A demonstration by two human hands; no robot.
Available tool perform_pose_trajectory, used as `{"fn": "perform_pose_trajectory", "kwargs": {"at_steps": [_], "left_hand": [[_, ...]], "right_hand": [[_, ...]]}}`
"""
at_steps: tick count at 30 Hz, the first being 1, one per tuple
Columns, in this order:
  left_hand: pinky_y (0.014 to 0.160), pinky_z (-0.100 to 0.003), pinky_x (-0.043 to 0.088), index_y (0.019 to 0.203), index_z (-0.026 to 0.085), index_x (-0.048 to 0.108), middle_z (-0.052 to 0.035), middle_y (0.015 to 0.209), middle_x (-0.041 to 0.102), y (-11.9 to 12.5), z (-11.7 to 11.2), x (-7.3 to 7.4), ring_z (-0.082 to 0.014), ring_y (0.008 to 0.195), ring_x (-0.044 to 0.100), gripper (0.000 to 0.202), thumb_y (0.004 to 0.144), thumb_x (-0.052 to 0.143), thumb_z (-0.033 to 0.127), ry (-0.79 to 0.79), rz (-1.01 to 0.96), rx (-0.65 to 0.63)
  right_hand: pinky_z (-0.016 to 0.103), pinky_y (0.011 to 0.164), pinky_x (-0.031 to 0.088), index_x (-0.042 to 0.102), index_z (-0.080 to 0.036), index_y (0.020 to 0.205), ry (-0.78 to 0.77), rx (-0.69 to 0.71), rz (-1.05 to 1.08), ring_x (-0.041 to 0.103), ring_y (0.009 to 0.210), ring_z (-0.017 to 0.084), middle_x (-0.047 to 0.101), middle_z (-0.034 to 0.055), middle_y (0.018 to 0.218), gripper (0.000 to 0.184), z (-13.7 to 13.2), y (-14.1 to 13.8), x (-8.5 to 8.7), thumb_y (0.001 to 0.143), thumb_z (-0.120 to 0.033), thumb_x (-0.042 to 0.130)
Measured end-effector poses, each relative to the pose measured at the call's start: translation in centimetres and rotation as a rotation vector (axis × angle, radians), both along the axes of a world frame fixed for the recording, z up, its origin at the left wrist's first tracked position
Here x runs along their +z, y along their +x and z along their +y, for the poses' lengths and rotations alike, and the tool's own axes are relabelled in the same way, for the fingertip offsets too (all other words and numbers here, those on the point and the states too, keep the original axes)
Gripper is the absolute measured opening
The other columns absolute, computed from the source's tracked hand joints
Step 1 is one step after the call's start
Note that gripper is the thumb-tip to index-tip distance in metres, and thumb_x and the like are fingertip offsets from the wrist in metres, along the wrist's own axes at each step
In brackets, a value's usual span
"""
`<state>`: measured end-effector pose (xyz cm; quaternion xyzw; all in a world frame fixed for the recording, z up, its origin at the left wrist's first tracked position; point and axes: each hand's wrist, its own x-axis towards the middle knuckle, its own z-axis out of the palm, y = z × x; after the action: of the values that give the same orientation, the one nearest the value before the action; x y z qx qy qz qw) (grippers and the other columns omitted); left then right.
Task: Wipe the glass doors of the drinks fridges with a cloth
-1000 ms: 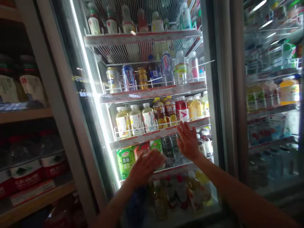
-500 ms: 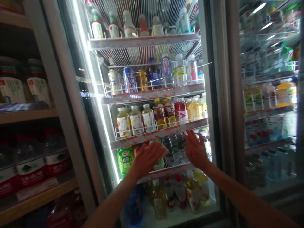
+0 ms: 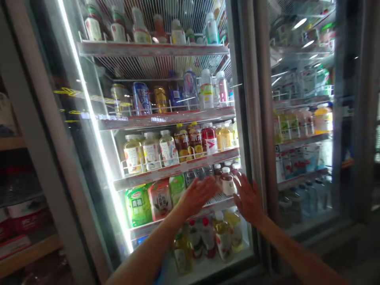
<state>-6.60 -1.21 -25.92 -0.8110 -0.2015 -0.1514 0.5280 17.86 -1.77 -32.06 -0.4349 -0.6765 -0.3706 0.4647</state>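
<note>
Both my hands are raised in front of a lit glass-door drinks fridge [image 3: 160, 119] and hold nothing. My left hand [image 3: 199, 194] is open and tilted, fingers stretched to the right, blurred at the tips. Behind it stand clear bottles and a green drink pouch [image 3: 177, 186]. My right hand [image 3: 248, 200] is open with fingers apart, near the fridge door's right frame [image 3: 257, 118]. Small white-capped bottles [image 3: 227, 182] show between the two hands, on the shelf behind. Whether either hand touches the glass I cannot tell.
Tea bottles [image 3: 133, 154], cans [image 3: 141, 97] and a red pouch [image 3: 160, 199] fill the shelves. More bottles [image 3: 222, 237] stand at the bottom. Another glass-door fridge [image 3: 303, 146] is to the right. Wooden shelving [image 3: 29, 255] with packed bottles stands at the left.
The view has swung right, so the fridge sits further left. My left hand has moved right, closer to my right hand. Both stay open, and more of the pouches shows.
</note>
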Motion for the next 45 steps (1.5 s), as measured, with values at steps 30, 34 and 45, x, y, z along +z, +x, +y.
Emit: {"fn": "perform_pose_trajectory", "kwargs": {"at_steps": [30, 34, 45], "left_hand": [[0.111, -0.045, 0.021, 0.137, 0.022, 0.035, -0.0044, 0.149, 0.031, 12.3, 2.7, -1.4, -0.0218, 0.138, 0.024, 0.054, 0.085, 0.047, 0.023, -0.178, 0.243, -0.083], [0.111, -0.054, 0.016, 0.142, 0.022, 0.025, -0.0072, 0.151, 0.025, 14.6, 4.1, 8.5, -0.0269, 0.141, 0.015, 0.057, 0.088, 0.041, 0.022, -0.07, -0.161, 0.022], [0.113, -0.052, 0.016, 0.14, 0.024, 0.03, -0.0066, 0.147, 0.035, 13.8, 4.0, 11.9, -0.0237, 0.139, 0.021, 0.052, 0.089, 0.04, 0.02, -0.06, -0.029, -0.063]], "right_hand": [[0.046, 0.112, 0.018, 0.017, -0.019, 0.146, 0.062, -0.181, 0.06, 0.027, 0.137, 0.023, 0.033, 0.0126, 0.146, 0.061, -4.4, 10.2, -1.9, 0.089, -0.022, 0.037], [0.047, 0.112, 0.018, 0.016, -0.018, 0.146, 0.076, -0.156, 0.09, 0.025, 0.138, 0.024, 0.031, 0.0131, 0.147, 0.061, -3.9, 8.9, -0.5, 0.089, -0.022, 0.037], [0.05, 0.109, 0.023, 0.012, -0.023, 0.147, 0.057, -0.083, 0.127, 0.031, 0.135, 0.025, 0.034, 0.0111, 0.146, 0.063, -3.4, 7.1, 1.0, 0.089, -0.022, 0.035]]}}
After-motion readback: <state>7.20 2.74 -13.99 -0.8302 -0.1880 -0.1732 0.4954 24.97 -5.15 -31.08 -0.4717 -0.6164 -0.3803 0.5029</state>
